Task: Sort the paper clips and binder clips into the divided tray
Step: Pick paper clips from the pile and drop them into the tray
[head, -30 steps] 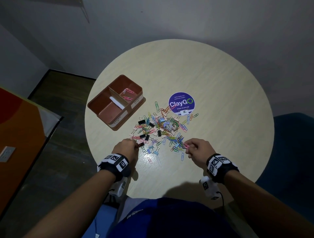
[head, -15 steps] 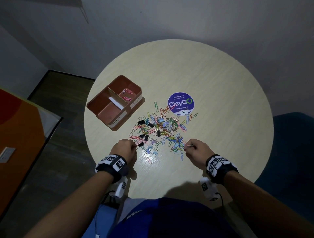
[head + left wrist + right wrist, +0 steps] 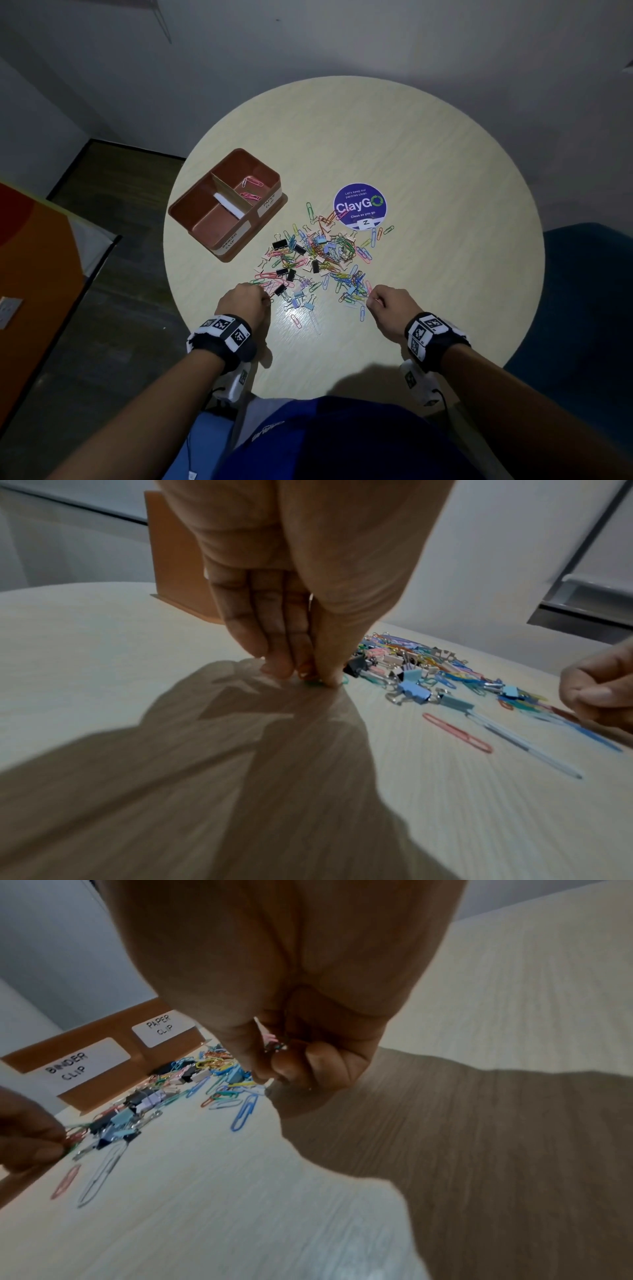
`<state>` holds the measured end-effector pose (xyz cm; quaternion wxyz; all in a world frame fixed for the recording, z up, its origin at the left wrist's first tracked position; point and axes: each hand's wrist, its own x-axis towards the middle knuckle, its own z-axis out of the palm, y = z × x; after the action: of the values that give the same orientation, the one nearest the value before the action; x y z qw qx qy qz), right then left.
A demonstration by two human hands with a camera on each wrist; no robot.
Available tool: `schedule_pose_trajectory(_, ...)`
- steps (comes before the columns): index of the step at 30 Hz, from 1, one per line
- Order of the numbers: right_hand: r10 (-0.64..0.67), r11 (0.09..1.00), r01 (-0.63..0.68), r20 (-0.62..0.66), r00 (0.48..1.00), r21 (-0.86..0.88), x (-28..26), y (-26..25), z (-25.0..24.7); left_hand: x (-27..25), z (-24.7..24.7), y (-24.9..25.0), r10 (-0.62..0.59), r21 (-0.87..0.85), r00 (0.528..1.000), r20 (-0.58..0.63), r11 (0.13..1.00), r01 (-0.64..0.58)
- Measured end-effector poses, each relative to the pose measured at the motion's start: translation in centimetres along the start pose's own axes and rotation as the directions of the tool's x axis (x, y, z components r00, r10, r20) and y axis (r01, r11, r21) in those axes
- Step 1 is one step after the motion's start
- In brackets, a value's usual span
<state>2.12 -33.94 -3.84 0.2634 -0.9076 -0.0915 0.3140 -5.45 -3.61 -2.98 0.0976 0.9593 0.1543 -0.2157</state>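
A mixed pile of coloured paper clips and black and pastel binder clips (image 3: 318,260) lies mid-table. The brown divided tray (image 3: 260,161) stands at the pile's far left. Its far compartment, labelled PAPER CLIP (image 3: 159,1024), holds pink paper clips (image 3: 251,188). The nearer one is labelled BINDER CLIP (image 3: 68,1066). My left hand (image 3: 265,298) is at the pile's near left edge, fingertips down on the table, pinching green and orange paper clips (image 3: 308,676). At the near right edge my right hand (image 3: 371,301) is curled, holding small paper clips (image 3: 274,1043) against its palm.
A round purple ClayGo sticker (image 3: 359,205) lies beyond the pile on the round pale table (image 3: 445,171). Loose pink (image 3: 296,321) and blue (image 3: 362,312) paper clips lie between my hands. A blue chair (image 3: 582,308) stands at the right, floor at the left.
Both hands stay at the pile's near edge. The left hand has slid slightly left. The right hand's fingers have drawn back from the pile and curled in.
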Motion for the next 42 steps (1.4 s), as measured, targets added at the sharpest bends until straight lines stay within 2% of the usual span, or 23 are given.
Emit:
schedule_pose_trajectory(4, 0.052, 0.993, -0.051, 0.010, 0.999, -0.107, 0.0, -0.9, 0.4, -0.5, 0.1, 0.8, 0.013, 0.057, 1.000, -0.026, 0.998, -0.012)
schedule_pose_trajectory(9, 0.051, 0.943, -0.040, 0.025, 0.998, -0.331, 0.3, -2.0, 0.2, -0.6, 0.1, 1.2, -0.020, 0.036, 1.000, 0.017, 0.999, 0.020)
schedule_pose_trajectory(22, 0.050, 0.933, -0.016, 0.085, 0.995, -0.360, -0.1, -3.4, 0.7, -1.2, 0.2, 1.1, -0.055, -0.077, 0.999, 0.000, 0.996, 0.054)
schedule_pose_trajectory(26, 0.048, 0.964, -0.022, 0.092, 0.995, -0.263, -0.8, -4.3, 0.0, -1.5, -0.5, 1.1, -0.033, -0.158, 0.999, -0.027, 0.987, 0.029)
schedule_pose_trajectory(29, 0.037, 0.990, -0.029, 0.058, 0.998, -0.135, -0.6, -5.3, -1.1, -1.8, -1.9, 1.1, -0.039, -0.225, 0.995, -0.092, 0.974, 0.018)
schedule_pose_trajectory(32, 0.025, 0.993, -0.030, 0.046, 0.999, 0.113, 0.0, -7.0, -2.2, -1.3, -4.0, 0.6, -0.045, -0.301, 0.990, -0.134, 0.954, 0.002)
schedule_pose_trajectory(35, 0.043, 0.902, -0.075, 0.084, 0.995, 0.425, 0.6, -9.3, -3.4, 0.1, -6.1, -0.5, -0.004, -0.330, 0.988, -0.157, 0.943, -0.049)
schedule_pose_trajectory(37, 0.016, 0.908, -0.052, 0.090, 0.996, 0.415, 1.6, -10.7, -4.1, 1.1, -7.9, -1.1, 0.014, -0.328, 0.982, -0.188, 0.941, -0.076)
schedule_pose_trajectory(40, -0.081, 0.989, 0.078, 0.013, 0.997, 0.129, 4.1, -12.9, -5.0, 3.4, -10.7, -2.0, 0.047, -0.283, 0.974, -0.221, 0.953, -0.110)
schedule_pose_trajectory(42, -0.101, 0.991, 0.101, -0.004, 0.995, 0.092, 5.6, -14.6, -5.3, 5.0, -12.5, -2.6, 0.053, -0.273, 0.966, -0.254, 0.954, -0.124)
